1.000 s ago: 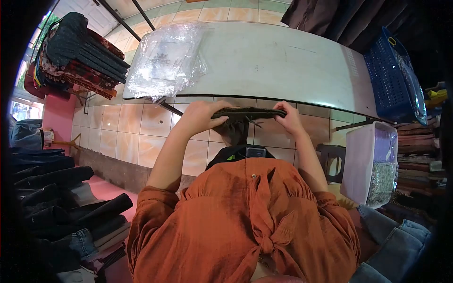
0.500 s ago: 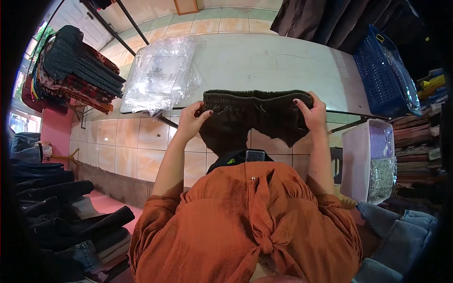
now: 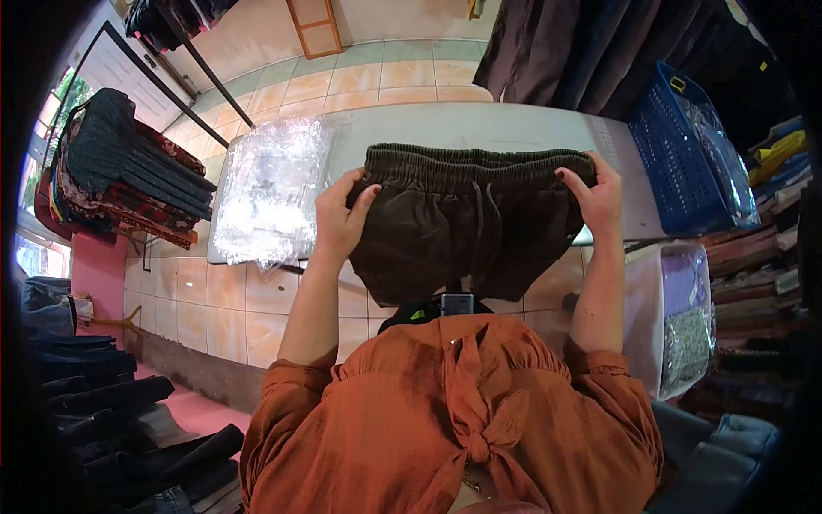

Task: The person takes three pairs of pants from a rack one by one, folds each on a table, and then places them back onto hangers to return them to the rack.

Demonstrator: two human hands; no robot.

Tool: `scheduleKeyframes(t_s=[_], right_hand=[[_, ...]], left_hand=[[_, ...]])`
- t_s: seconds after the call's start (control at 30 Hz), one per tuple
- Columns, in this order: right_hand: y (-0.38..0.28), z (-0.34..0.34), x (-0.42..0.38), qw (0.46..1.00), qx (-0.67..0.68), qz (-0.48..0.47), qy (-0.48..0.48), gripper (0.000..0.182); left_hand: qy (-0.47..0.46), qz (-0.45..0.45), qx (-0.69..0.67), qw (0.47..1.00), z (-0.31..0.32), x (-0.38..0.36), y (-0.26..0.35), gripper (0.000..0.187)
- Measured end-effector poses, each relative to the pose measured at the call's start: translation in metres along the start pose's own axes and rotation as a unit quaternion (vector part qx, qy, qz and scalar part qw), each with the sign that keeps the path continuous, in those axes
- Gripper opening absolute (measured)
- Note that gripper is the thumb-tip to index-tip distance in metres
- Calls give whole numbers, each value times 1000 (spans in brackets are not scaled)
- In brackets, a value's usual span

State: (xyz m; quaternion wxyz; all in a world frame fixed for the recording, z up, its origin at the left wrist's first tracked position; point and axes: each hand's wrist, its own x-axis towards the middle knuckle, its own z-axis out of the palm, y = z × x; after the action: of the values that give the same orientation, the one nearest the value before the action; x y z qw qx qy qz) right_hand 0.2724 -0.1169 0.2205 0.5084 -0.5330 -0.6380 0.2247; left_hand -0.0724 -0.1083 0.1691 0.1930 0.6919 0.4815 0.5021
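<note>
A pair of dark brown shorts (image 3: 467, 223) hangs in front of me, its gathered elastic waistband at the top and a drawstring down the middle. My left hand (image 3: 344, 212) grips one end of the waistband, thumb in front and the other fingers behind. At the opposite end, my right hand (image 3: 597, 195) pinches the band the same way. The waistband is stretched between both hands, above the near edge of the white table (image 3: 385, 124). The legs hang down over the table's edge.
Clear plastic bags (image 3: 270, 193) lie on the table's left end. A blue basket (image 3: 685, 163) stands at its right end, above a white bin (image 3: 651, 313). Clothes racks (image 3: 128, 163) and folded jeans (image 3: 111, 394) flank me.
Both hands have raised the shorts closer to the camera and spread the waistband wider. The drawstring and front now show more fully. The view has tilted upward.
</note>
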Motion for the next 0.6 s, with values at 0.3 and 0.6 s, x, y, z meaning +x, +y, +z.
scheduleKeyframes(t_s=[0.3,0.6], right_hand=[[130,96,129,934,-352,-15,56,56],[261,164,27,909,-364,19,-200,64]], left_hand=[[64,-30,188,980,82,118,-105,42],[-301,-38,401,864,129,-9,-198,63]])
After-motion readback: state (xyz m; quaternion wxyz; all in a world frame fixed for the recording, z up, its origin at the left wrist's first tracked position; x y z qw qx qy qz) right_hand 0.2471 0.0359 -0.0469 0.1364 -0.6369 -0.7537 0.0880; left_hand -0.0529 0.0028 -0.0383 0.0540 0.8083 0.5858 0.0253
